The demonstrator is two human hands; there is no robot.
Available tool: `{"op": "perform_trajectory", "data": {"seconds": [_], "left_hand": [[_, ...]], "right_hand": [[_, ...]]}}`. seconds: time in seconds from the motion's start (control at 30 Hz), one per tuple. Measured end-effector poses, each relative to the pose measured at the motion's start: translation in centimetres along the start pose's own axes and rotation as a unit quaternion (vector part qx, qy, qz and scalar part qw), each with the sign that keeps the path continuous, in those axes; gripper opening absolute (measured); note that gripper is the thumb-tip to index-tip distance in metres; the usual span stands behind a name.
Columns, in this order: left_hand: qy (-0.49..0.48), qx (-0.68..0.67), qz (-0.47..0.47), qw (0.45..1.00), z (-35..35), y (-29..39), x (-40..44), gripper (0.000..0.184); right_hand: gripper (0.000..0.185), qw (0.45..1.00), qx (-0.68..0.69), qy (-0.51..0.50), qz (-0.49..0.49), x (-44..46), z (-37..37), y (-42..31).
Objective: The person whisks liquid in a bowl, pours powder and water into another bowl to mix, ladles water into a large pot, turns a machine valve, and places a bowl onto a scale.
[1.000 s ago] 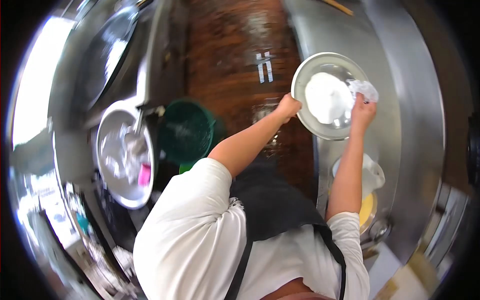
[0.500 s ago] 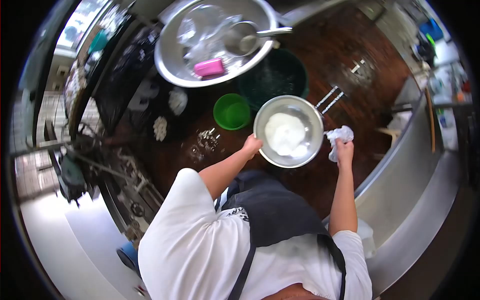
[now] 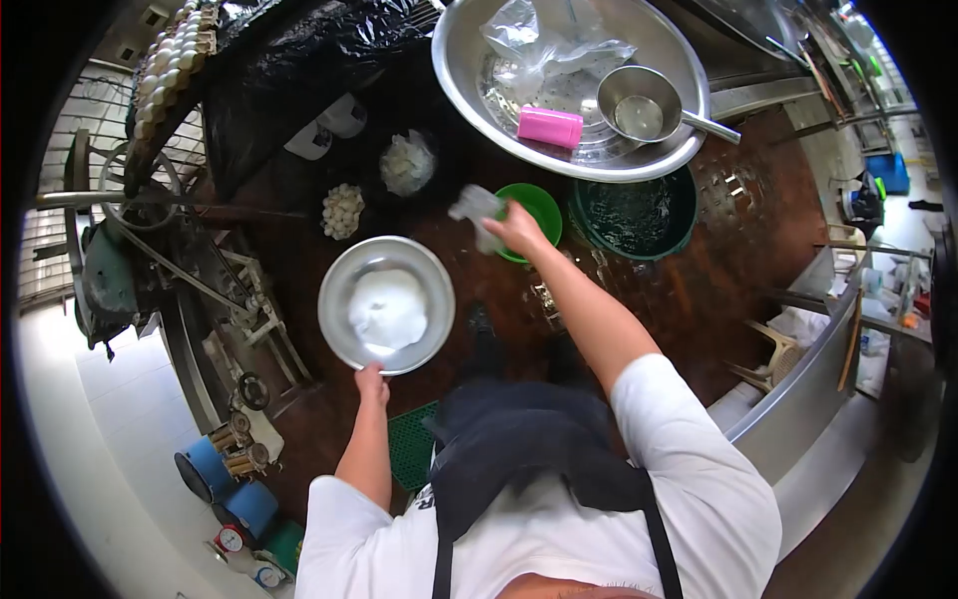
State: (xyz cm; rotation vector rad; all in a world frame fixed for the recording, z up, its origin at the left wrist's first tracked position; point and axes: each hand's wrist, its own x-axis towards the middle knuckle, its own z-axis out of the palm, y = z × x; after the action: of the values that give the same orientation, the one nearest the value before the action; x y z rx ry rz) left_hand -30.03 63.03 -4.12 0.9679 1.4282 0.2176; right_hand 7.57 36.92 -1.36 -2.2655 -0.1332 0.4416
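Observation:
My left hand [image 3: 372, 383] grips the near rim of a round steel bowl [image 3: 333, 314]. White powder [image 3: 389, 304] lies heaped inside it. A crumpled, whitish plastic bag [image 3: 477, 208] is pinched in my right hand [image 3: 520, 230], a little blurred. That hand is in front of a green plastic bowl [image 3: 542, 210] and partly hides it; I cannot tell the gap between them. Beyond it, a large steel basin [image 3: 452, 75] contains clear plastic bags [image 3: 544, 55], a pink cylindrical object [image 3: 550, 127] and a long-handled steel pot [image 3: 639, 105].
A dark green tub [image 3: 634, 215] of water stands beneath the basin. On the left are egg trays [image 3: 172, 70], a bag of small pale pieces [image 3: 343, 211], a clear bag of whitish contents [image 3: 408, 163] and metal machinery [image 3: 239, 309]. A steel counter [image 3: 798, 399] runs along the right.
My view has turned, and the powder bowl in my left hand has swung left. My right hand has carried the plastic bag from the bowl's right side over to the green bowl.

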Motion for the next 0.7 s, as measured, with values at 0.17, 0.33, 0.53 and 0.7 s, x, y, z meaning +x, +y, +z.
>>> {"op": "perform_trajectory", "data": {"seconds": [0.17, 0.33, 0.53, 0.7], "left_hand": [[0.067, -0.085, -0.062, 0.992, -4.2, -0.8, 1.2, 0.039], [0.085, -0.096, -0.089, 0.988, -2.4, -4.8, 0.1, 0.035], [0.025, -0.059, -0.105, 0.992, 5.6, -10.3, -4.0, 0.033], [-0.034, -0.033, -0.123, 0.991, 14.9, -14.1, -9.5, 0.028]], "right_hand": [[0.043, 0.981, 0.102, 0.053, -0.153, 4.4, -4.5, -10.0], [0.048, 0.934, -0.196, 0.297, -0.035, 14.6, -11.7, -1.9], [0.053, 0.92, 0.295, -0.035, 0.255, 20.4, -12.9, 5.3], [0.028, 0.989, 0.034, 0.044, -0.134, 17.1, -19.1, 0.5]]}}
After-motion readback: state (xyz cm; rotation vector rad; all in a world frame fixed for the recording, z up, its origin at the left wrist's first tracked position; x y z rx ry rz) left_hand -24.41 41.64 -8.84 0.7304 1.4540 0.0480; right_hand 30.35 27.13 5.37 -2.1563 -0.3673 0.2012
